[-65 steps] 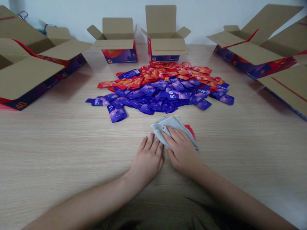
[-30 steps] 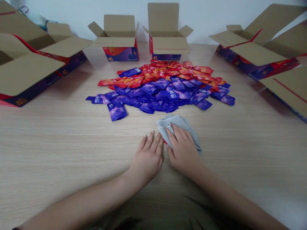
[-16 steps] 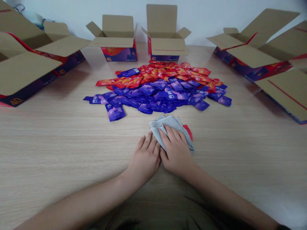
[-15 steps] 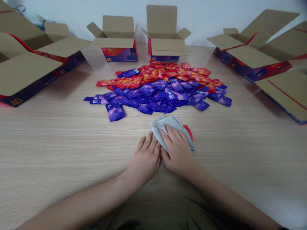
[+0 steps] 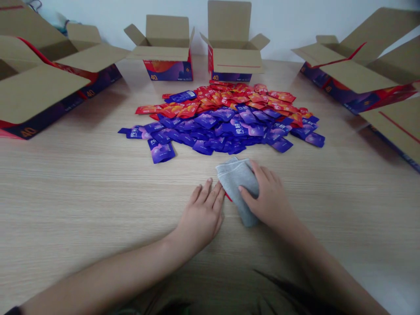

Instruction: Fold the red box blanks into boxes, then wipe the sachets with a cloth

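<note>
My right hand (image 5: 271,197) grips a folded grey cloth (image 5: 238,183), thumb on its near face and fingers behind its upper right edge. The cloth looks bunched, its lower end hanging toward me. Under its left edge shows a thin strip of a red packet (image 5: 228,196); the rest of it is hidden. My left hand (image 5: 201,214) lies flat, palm down, fingers stretched out, with its fingertips touching or right beside the red packet's left side. Beyond the hands lies a heap of purple packets (image 5: 210,131) with red-orange packets (image 5: 213,98) behind them.
Open cardboard boxes stand around the heap: two at the back, a left box (image 5: 169,70) and a right box (image 5: 229,76), with more boxes (image 5: 49,100) along the left and others (image 5: 354,94) along the right. All rest on a pale wood table (image 5: 82,188) against a wall.
The cloth slid back and forth over the red packet under my right hand. Now my right hand has shifted right and pinches the cloth, partly lifting or bunching it. My left hand stays nearly in place.
</note>
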Tool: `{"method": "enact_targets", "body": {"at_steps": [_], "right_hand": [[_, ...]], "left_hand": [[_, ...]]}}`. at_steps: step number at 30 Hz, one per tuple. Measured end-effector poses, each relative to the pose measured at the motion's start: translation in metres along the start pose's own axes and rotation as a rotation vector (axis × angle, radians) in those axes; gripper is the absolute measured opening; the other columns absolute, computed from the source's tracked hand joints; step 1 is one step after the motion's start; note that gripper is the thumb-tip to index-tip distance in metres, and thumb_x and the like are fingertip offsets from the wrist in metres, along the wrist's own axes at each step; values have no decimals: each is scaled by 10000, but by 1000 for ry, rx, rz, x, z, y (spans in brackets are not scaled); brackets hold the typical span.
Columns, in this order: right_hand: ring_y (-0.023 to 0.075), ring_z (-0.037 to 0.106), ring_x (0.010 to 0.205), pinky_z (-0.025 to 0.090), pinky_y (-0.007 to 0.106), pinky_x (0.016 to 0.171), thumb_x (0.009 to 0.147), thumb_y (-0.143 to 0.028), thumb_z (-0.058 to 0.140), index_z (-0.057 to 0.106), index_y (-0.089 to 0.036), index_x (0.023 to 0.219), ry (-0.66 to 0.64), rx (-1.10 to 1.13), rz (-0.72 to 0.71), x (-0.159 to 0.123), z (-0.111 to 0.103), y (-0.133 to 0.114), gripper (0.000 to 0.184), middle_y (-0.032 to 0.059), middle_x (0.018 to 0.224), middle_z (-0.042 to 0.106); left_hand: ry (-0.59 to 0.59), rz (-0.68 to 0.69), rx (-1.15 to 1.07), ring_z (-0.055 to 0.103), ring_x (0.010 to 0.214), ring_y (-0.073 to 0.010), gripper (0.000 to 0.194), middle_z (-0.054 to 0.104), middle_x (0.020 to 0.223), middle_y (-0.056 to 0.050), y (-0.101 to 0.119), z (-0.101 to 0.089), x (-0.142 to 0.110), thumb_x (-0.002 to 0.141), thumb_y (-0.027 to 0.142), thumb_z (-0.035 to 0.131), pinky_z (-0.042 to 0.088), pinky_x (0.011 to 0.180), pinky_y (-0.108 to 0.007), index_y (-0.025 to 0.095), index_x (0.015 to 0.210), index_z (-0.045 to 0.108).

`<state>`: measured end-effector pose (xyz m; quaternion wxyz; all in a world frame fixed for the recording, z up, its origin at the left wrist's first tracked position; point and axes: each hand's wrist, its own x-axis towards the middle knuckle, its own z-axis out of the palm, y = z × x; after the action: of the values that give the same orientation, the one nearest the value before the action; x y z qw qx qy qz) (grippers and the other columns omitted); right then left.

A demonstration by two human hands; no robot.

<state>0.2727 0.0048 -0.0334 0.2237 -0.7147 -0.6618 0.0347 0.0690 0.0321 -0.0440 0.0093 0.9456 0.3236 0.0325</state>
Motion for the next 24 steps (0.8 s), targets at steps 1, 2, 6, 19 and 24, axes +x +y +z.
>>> {"method": "enact_targets", "body": {"at_steps": [1,2,6,19,24], "right_hand": [[323,533,1075,445,518,933,853,-375,572,483,-112,1361,14,29,24,1,1,5,579,171,1156,591],[315,537,1049,456,506,922,842,-389,588,523,-117,1303,25,58,35,3,2,9,539,161,1121,592],[266,548,961,464,438,877,857,-339,576,613,-201,911,11,157,-4,6,3,17,153,97,986,596],[205,558,737,432,337,685,881,-263,442,484,-233,888,78,249,226,11,-2,18,52,35,820,587],[250,578,911,453,421,846,856,-252,474,564,-192,961,104,219,123,10,3,24,150,101,958,617]], "left_hand": [[1,1,0,386,1395,-337,502,437,1506,-117,0,0,0,952,242,416,373,1108,-483,91,1426,477],[1,-1,1,384,1396,-338,507,437,1506,-119,0,0,0,949,239,416,371,1109,-484,87,1429,471],[0,-6,2,376,1402,-331,510,434,1509,-117,0,1,-1,945,221,403,359,1116,-482,85,1433,465],[-9,7,1,362,1407,-343,545,358,1550,-119,-2,2,-1,929,230,423,360,1114,-491,83,1454,434],[-1,13,1,366,1402,-349,541,360,1549,-119,-3,3,-1,937,246,413,363,1108,-494,78,1450,440]]}}
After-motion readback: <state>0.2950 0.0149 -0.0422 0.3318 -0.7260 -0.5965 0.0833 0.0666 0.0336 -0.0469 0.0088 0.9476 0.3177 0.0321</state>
